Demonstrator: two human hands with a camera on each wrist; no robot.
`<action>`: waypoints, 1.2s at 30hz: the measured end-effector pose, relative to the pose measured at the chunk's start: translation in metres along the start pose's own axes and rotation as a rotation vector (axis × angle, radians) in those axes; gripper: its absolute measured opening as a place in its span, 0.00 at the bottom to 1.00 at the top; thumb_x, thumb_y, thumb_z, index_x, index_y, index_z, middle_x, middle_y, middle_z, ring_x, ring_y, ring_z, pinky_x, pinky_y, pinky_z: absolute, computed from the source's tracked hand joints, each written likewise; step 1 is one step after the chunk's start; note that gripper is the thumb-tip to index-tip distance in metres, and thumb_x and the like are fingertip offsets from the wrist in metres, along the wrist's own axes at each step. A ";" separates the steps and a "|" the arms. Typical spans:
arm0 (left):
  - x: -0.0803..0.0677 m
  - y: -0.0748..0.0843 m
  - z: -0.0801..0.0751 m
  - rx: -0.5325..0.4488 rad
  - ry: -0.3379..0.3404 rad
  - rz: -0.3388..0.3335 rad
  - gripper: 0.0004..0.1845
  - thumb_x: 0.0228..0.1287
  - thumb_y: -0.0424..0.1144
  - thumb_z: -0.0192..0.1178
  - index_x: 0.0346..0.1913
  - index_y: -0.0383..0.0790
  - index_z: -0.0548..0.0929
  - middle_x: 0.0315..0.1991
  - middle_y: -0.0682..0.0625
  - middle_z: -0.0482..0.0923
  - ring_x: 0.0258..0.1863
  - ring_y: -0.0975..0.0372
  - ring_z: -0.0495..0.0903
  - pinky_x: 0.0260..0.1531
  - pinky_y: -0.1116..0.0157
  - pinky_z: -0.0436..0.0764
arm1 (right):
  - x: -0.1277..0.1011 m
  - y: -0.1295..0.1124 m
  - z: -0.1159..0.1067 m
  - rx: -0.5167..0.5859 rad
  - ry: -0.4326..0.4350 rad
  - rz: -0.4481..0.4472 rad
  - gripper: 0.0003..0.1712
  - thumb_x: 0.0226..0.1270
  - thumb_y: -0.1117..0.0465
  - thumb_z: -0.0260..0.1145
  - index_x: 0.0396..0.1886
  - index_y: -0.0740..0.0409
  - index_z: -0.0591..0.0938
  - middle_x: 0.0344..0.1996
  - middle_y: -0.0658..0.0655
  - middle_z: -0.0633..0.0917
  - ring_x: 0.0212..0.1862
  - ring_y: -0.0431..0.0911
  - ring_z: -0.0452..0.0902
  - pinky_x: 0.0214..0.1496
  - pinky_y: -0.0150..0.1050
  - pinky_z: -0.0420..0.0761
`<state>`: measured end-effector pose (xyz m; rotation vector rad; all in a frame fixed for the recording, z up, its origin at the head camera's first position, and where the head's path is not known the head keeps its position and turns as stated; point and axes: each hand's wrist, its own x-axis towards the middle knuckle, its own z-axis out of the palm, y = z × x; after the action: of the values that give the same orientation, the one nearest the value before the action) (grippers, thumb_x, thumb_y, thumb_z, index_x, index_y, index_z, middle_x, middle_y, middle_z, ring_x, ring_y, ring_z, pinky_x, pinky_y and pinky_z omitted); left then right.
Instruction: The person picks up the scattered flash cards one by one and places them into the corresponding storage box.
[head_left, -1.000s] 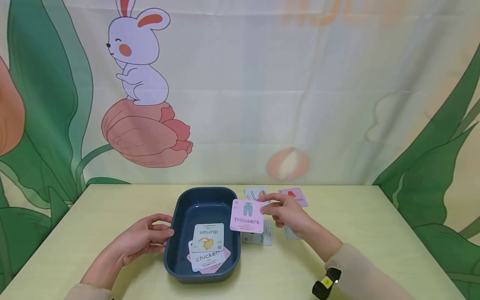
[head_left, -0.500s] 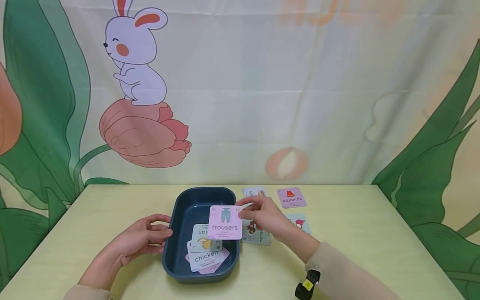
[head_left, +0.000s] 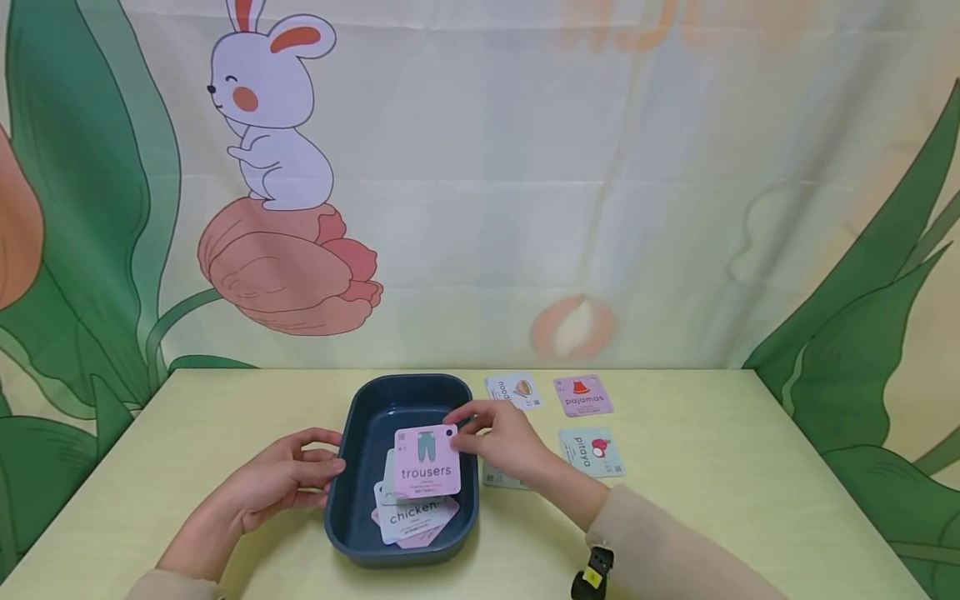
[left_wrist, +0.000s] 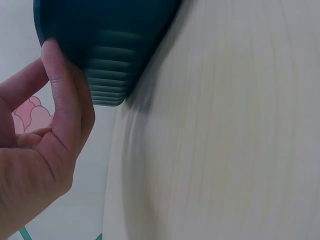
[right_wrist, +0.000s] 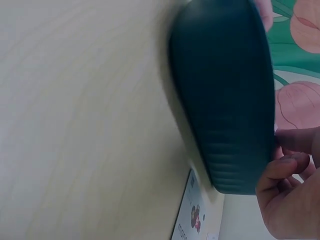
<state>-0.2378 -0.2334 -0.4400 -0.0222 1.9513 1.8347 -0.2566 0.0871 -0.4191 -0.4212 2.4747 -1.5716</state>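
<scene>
**Painted Backdrop Behind a Pale Table**

A fabric backdrop (head_left: 525, 183) hangs as the rear wall, creased in soft folds; it bears a white rabbit (head_left: 272, 108) on a pink tulip (head_left: 288, 271), flanked by broad green leaves (head_left: 862, 333); a pale yellow-green table (head_left: 712, 492) stands before it; light is even.

Matt dark plastic tray (head_left: 352, 500), pale smooth wooden table (head_left: 720, 467).

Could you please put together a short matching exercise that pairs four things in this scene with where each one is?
Things:
1. trousers card
2. chicken card
3. pajamas card
4. left hand

Places:
A. on the table, far side, right of the tray
B. against the tray's left outer wall
C. pinched by the right hand over the tray
D. lying inside the tray

Pairs: 1-C, 2-D, 3-A, 4-B
</scene>
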 end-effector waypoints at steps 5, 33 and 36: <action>-0.001 0.001 0.000 -0.006 -0.013 0.007 0.31 0.73 0.33 0.63 0.70 0.30 0.60 0.48 0.41 0.78 0.38 0.56 0.82 0.39 0.61 0.86 | 0.000 0.002 0.006 -0.102 0.018 -0.065 0.11 0.66 0.67 0.73 0.47 0.53 0.89 0.30 0.48 0.84 0.40 0.47 0.80 0.36 0.36 0.77; -0.003 0.003 0.000 -0.023 -0.052 0.028 0.30 0.73 0.34 0.63 0.69 0.29 0.60 0.43 0.44 0.79 0.36 0.58 0.83 0.38 0.63 0.86 | -0.002 0.007 0.013 -0.319 0.014 -0.187 0.09 0.62 0.65 0.77 0.42 0.56 0.88 0.39 0.53 0.87 0.26 0.42 0.72 0.30 0.33 0.75; -0.003 0.003 0.000 -0.022 -0.052 0.031 0.30 0.73 0.34 0.63 0.69 0.29 0.60 0.44 0.44 0.79 0.37 0.58 0.83 0.38 0.63 0.86 | -0.002 0.008 0.011 -0.290 -0.004 -0.190 0.10 0.63 0.65 0.76 0.43 0.57 0.87 0.40 0.51 0.86 0.27 0.44 0.74 0.31 0.33 0.75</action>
<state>-0.2361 -0.2342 -0.4364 0.0490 1.9066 1.8577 -0.2526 0.0814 -0.4306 -0.7203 2.7382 -1.2677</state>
